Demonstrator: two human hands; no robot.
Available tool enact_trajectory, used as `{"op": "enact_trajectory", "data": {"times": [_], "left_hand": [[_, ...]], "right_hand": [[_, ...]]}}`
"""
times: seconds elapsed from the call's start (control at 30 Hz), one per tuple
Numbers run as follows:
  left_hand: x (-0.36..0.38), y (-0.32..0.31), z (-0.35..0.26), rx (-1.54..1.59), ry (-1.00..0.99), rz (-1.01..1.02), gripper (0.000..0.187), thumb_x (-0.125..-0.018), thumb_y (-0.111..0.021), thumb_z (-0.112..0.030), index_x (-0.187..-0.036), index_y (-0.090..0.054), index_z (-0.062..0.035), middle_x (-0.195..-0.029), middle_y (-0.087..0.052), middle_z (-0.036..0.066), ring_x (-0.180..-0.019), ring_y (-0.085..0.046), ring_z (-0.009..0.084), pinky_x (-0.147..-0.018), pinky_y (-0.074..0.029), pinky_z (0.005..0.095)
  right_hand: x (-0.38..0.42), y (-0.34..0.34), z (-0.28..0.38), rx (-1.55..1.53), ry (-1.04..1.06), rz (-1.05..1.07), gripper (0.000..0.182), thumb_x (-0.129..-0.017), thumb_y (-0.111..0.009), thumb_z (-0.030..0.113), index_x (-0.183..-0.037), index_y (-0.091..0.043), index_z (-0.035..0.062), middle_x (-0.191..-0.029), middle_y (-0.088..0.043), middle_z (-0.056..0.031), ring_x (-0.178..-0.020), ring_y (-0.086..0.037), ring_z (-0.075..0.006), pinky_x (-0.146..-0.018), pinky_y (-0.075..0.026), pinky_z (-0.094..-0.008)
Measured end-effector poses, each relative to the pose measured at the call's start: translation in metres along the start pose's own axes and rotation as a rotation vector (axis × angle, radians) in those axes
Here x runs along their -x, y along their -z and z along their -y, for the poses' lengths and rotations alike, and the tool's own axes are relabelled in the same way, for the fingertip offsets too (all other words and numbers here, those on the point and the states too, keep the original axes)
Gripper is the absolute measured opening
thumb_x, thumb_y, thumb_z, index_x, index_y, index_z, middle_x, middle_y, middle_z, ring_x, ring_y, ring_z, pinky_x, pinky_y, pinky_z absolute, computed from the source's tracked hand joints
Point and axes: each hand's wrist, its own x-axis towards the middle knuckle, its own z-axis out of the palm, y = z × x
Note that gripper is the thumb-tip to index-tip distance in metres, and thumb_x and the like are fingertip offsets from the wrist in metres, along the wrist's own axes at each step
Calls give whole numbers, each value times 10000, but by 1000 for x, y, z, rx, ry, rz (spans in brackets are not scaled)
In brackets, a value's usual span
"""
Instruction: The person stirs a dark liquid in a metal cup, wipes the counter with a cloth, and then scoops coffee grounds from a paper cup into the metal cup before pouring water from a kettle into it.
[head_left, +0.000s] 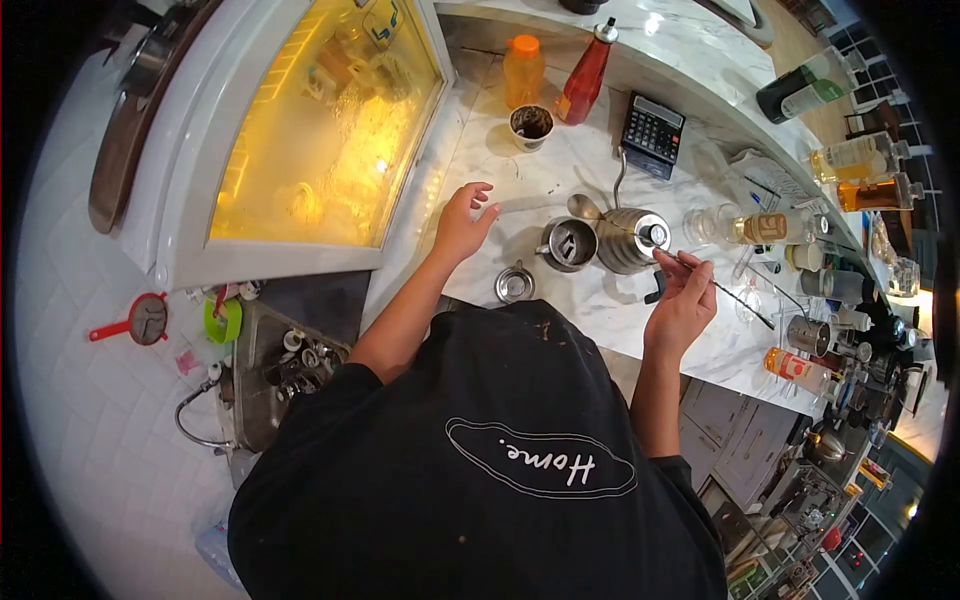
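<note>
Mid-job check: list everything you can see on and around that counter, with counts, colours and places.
gooseneck kettle: 1, steel, counter centre
steel cup: 1, left of kettle
small strainer: 1, steel, counter edge
long thin spoon: 1, metal, in right hand
paper cup: 1, white, dark contents, far counter
orange bottle: 1, behind the cup
red bottle: 1, beside it
calculator: 1, black
display case: 1, yellow-lit, left
left hand: open, over counter
right hand: pinching the spoon

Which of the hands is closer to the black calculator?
The right hand, probably. It holds a thin stick below the calculator, beside the kettle. The left hand hovers farther left, fingers spread.
</note>
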Motion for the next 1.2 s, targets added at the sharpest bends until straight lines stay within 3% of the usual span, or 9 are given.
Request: {"op": "enact_trajectory", "data": {"times": [0.23,0.33,0.47,0.77,0.97,1.0,1.1,1.2], "left_hand": [[-64,-20,3,-68,-53,-38,677,-829,-854,-314,-1387,-552,-77,-1354,-578,170,-1256,-550,337,-1036,-472,470],[-91,-29,-7,-291,-51,-75,850,-776,-890,-394,-1464,-491,-97,-1427,-541,169,-1394,-433,375,-1103,-387,560],[-121,-47,-14,-344,1,-76,1070,-672,-936,-494,-1536,-434,-112,-1526,-502,151,-1504,-312,419,-1143,-270,628],[-139,-73,-7,-206,-23,-137,871,-638,-957,-372,-1377,-569,-122,-1401,-621,103,-1491,-375,337,-1109,-264,566],[-96,-46,-39,-47,-274,-197,833,-612,-954,-274,-1342,-581,-130,-1345,-637,89,-1468,-401,324,-1118,-265,546],[-80,-31,-65,-29,-288,-171,765,-653,-957,-218,-1326,-604,-139,-1371,-598,106,-1454,-411,330,-1165,-271,496],[-44,-8,-91,21,-400,-113,806,-624,-965,-156,-1339,-592,-141,-1379,-588,132,-1437,-430,337,-1158,-306,464],[-23,-2,-99,92,-550,-186,828,-594,-990,-139,-1300,-560,-92,-1293,-584,131,-1312,-499,339,-1104,-386,438]], "right_hand": [[-18,-21,-10,-10,-19,-14,419,-1165,-401,279,-1074,-611,-72,-951,-737,-202,-957,-756,-284,-977,-558,-380],[-27,-30,-14,3,-38,-27,436,-1163,-401,296,-1076,-613,-75,-954,-746,-218,-956,-755,-286,-977,-553,-376],[-38,-38,-14,48,-45,-48,454,-1163,-393,307,-1094,-609,-86,-962,-756,-257,-966,-751,-310,-987,-545,-384],[-37,-36,-7,75,-18,-93,481,-1162,-399,346,-1126,-599,-89,-953,-757,-233,-985,-753,-349,-997,-562,-413],[-16,-34,13,45,36,-85,476,-1166,-374,333,-1116,-594,-86,-975,-753,-257,-991,-744,-317,-992,-543,-395],[-11,-35,17,46,57,-67,475,-1167,-373,332,-1119,-593,-86,-976,-753,-255,-985,-744,-314,-980,-547,-392],[4,-40,30,77,149,14,456,-1167,-367,297,-1088,-613,-79,-980,-758,-232,-967,-745,-282,-935,-551,-363],[23,-48,40,213,191,69,420,-1158,-367,229,-1056,-650,-64,-1019,-778,-192,-966,-734,-247,-938,-544,-356]]}}
